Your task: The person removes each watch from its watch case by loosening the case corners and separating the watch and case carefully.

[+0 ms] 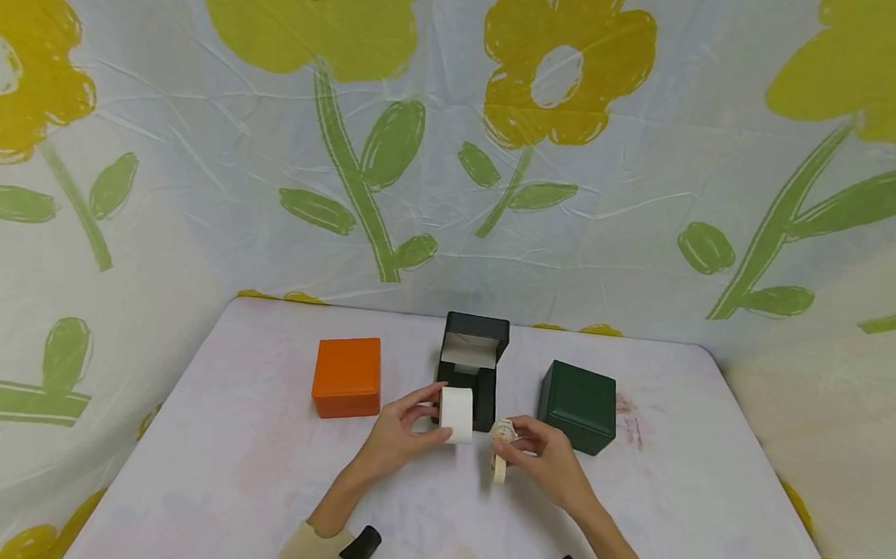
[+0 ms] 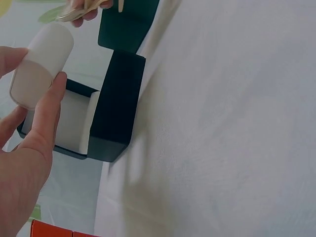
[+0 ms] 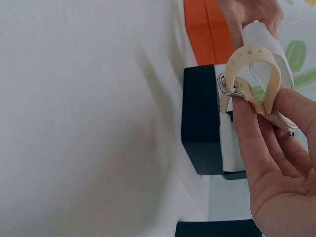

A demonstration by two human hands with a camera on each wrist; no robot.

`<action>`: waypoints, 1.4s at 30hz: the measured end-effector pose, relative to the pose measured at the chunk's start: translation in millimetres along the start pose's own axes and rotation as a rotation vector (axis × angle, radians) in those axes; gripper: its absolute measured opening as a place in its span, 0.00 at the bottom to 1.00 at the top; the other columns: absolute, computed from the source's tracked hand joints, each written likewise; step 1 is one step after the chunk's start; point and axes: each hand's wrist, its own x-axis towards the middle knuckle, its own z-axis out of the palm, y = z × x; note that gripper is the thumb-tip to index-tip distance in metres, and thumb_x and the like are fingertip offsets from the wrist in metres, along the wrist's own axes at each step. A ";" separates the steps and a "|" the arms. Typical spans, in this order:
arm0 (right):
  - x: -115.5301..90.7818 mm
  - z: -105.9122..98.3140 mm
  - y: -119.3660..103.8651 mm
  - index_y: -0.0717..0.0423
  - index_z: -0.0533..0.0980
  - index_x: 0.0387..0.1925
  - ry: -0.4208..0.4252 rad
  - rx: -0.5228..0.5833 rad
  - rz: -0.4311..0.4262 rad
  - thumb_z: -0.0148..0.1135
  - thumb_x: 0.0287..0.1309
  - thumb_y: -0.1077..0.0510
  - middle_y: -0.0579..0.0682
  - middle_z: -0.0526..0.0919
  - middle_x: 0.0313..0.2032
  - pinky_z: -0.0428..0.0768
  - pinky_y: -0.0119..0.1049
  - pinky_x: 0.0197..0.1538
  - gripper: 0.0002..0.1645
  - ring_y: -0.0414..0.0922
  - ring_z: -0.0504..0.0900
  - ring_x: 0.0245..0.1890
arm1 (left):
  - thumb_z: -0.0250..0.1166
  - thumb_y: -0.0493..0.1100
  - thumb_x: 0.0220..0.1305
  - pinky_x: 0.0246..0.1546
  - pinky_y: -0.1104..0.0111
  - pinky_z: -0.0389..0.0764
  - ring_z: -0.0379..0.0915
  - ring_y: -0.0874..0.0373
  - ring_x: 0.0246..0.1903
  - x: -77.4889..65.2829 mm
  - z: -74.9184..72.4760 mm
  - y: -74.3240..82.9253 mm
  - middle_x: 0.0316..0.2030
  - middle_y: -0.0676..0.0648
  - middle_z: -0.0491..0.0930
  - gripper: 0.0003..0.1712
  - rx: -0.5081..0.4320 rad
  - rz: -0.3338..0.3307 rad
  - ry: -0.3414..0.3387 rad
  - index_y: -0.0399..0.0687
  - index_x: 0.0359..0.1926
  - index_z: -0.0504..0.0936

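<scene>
My left hand [image 1: 404, 432] pinches a white watch cushion [image 1: 457, 415] between thumb and fingers, just in front of an open black watch box [image 1: 484, 398]. In the left wrist view the cushion [image 2: 49, 54] shows a rounded, hollow-looking end. My right hand [image 1: 548, 461] holds a wristwatch [image 1: 503, 432] with a cream strap and a round dial. Seen from the right wrist, the strap [image 3: 253, 53] forms a buckled loop with a silver buckle [image 3: 228, 88]. Cushion and watch are apart. The box lid stands up, its pale lining showing.
A shut orange box [image 1: 348, 377] stands left of the black box. On the right is a shut dark green box [image 1: 581, 406], close to my right hand. All rest on a white-covered table [image 1: 244, 471], with a flower-printed cloth [image 1: 449, 263] behind.
</scene>
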 end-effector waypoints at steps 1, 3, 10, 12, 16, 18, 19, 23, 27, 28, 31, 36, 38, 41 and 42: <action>-0.2 -0.7 1.7 0.66 0.80 0.52 0.001 0.004 0.011 0.73 0.62 0.59 0.57 0.87 0.40 0.86 0.34 0.38 0.21 0.41 0.89 0.36 | 0.74 0.31 0.61 0.48 0.66 0.85 0.75 0.45 0.56 -0.1 -0.4 0.4 0.61 0.39 0.73 0.40 -0.002 -0.005 -0.001 0.38 0.73 0.69; -0.5 -2.0 4.7 0.67 0.80 0.51 -0.002 0.014 0.030 0.74 0.61 0.59 0.57 0.87 0.39 0.86 0.34 0.39 0.21 0.41 0.89 0.36 | 0.74 0.31 0.61 0.48 0.66 0.85 0.75 0.44 0.56 -0.3 -1.3 0.7 0.61 0.39 0.73 0.41 -0.009 -0.014 0.000 0.37 0.73 0.69; -2.5 -6.6 13.2 0.71 0.77 0.52 -0.013 0.030 0.085 0.73 0.62 0.60 0.60 0.86 0.42 0.87 0.35 0.40 0.23 0.41 0.89 0.37 | 0.73 0.30 0.61 0.48 0.67 0.85 0.75 0.42 0.55 -1.2 -3.0 0.2 0.60 0.36 0.73 0.40 -0.030 0.001 -0.005 0.35 0.73 0.68; -2.8 -7.7 15.9 0.73 0.77 0.52 -0.017 0.038 0.094 0.73 0.62 0.61 0.61 0.86 0.42 0.87 0.35 0.40 0.23 0.41 0.89 0.37 | 0.73 0.30 0.61 0.48 0.67 0.85 0.75 0.40 0.55 -1.4 -3.4 -0.8 0.60 0.35 0.73 0.40 -0.034 0.008 -0.009 0.35 0.73 0.68; -3.6 -9.1 22.0 0.73 0.77 0.52 -0.017 0.018 0.115 0.72 0.62 0.60 0.60 0.87 0.40 0.86 0.34 0.39 0.23 0.41 0.89 0.35 | 0.73 0.31 0.62 0.48 0.67 0.85 0.75 0.40 0.56 -2.0 -3.6 -2.8 0.61 0.37 0.73 0.40 -0.041 -0.004 -0.009 0.37 0.73 0.69; -3.6 -9.2 25.0 0.72 0.77 0.52 -0.014 -0.004 0.127 0.73 0.62 0.59 0.58 0.87 0.40 0.86 0.32 0.39 0.24 0.40 0.88 0.34 | 0.73 0.31 0.61 0.48 0.66 0.85 0.74 0.40 0.56 -2.1 -3.8 -3.6 0.61 0.37 0.73 0.40 -0.045 -0.010 -0.006 0.37 0.73 0.69; -3.6 -9.2 26.3 0.72 0.77 0.52 -0.017 -0.002 0.132 0.73 0.62 0.59 0.58 0.87 0.40 0.86 0.33 0.39 0.24 0.40 0.88 0.34 | 0.73 0.31 0.61 0.48 0.66 0.85 0.74 0.40 0.56 -2.3 -3.9 -3.9 0.61 0.37 0.73 0.40 -0.045 -0.010 -0.006 0.37 0.73 0.69; -3.4 -8.7 29.8 0.74 0.76 0.52 -0.031 0.016 0.136 0.72 0.63 0.60 0.60 0.87 0.41 0.87 0.36 0.39 0.24 0.40 0.88 0.35 | 0.73 0.30 0.61 0.49 0.66 0.85 0.75 0.41 0.56 -2.4 -4.2 -4.7 0.61 0.37 0.73 0.40 -0.045 -0.009 -0.009 0.36 0.73 0.68; -2.2 -8.2 30.8 0.74 0.76 0.52 -0.028 -0.004 0.145 0.72 0.63 0.60 0.59 0.86 0.40 0.87 0.35 0.38 0.24 0.40 0.88 0.35 | 0.73 0.30 0.61 0.49 0.66 0.85 0.75 0.42 0.56 -2.9 -4.4 -4.6 0.61 0.37 0.73 0.41 -0.049 -0.016 -0.015 0.35 0.73 0.68; -1.9 -8.1 31.0 0.73 0.77 0.51 -0.023 -0.026 0.147 0.73 0.62 0.59 0.58 0.87 0.38 0.87 0.34 0.37 0.24 0.39 0.87 0.34 | 0.73 0.31 0.61 0.49 0.66 0.85 0.75 0.41 0.56 -3.3 -4.4 -4.4 0.61 0.37 0.72 0.41 -0.050 -0.017 -0.016 0.35 0.73 0.67; -0.7 -7.8 31.4 0.69 0.79 0.49 -0.007 -0.107 0.147 0.75 0.60 0.57 0.53 0.88 0.35 0.84 0.32 0.32 0.23 0.39 0.84 0.31 | 0.73 0.31 0.61 0.50 0.66 0.85 0.74 0.39 0.57 -4.2 -4.3 -4.0 0.62 0.37 0.72 0.41 -0.059 -0.020 -0.020 0.35 0.74 0.67; 1.0 -5.1 34.0 0.66 0.80 0.46 0.028 -0.201 0.147 0.76 0.58 0.57 0.49 0.86 0.30 0.79 0.30 0.27 0.20 0.38 0.79 0.26 | 0.73 0.30 0.62 0.50 0.66 0.84 0.72 0.34 0.58 -5.4 -3.5 -5.2 0.62 0.36 0.72 0.41 -0.057 -0.018 -0.020 0.35 0.74 0.67; 1.8 -3.0 35.0 0.65 0.81 0.44 0.054 -0.228 0.148 0.77 0.56 0.58 0.48 0.84 0.27 0.79 0.29 0.26 0.19 0.38 0.78 0.25 | 0.73 0.30 0.62 0.49 0.66 0.85 0.72 0.34 0.58 -5.7 -2.9 -5.7 0.62 0.36 0.72 0.41 -0.053 -0.018 -0.017 0.36 0.74 0.68; 2.8 0.2 36.1 0.63 0.83 0.41 0.098 -0.274 0.146 0.79 0.54 0.58 0.45 0.82 0.26 0.76 0.29 0.25 0.17 0.37 0.76 0.24 | 0.73 0.30 0.61 0.49 0.66 0.85 0.71 0.34 0.58 -6.2 -2.1 -5.7 0.62 0.37 0.72 0.41 -0.053 -0.022 -0.016 0.38 0.74 0.68; 3.2 1.1 36.3 0.62 0.83 0.40 0.111 -0.288 0.146 0.79 0.53 0.58 0.44 0.81 0.25 0.75 0.28 0.25 0.17 0.37 0.76 0.25 | 0.73 0.30 0.61 0.49 0.66 0.85 0.71 0.34 0.58 -6.2 -1.8 -6.0 0.62 0.37 0.72 0.41 -0.054 -0.021 -0.016 0.38 0.74 0.68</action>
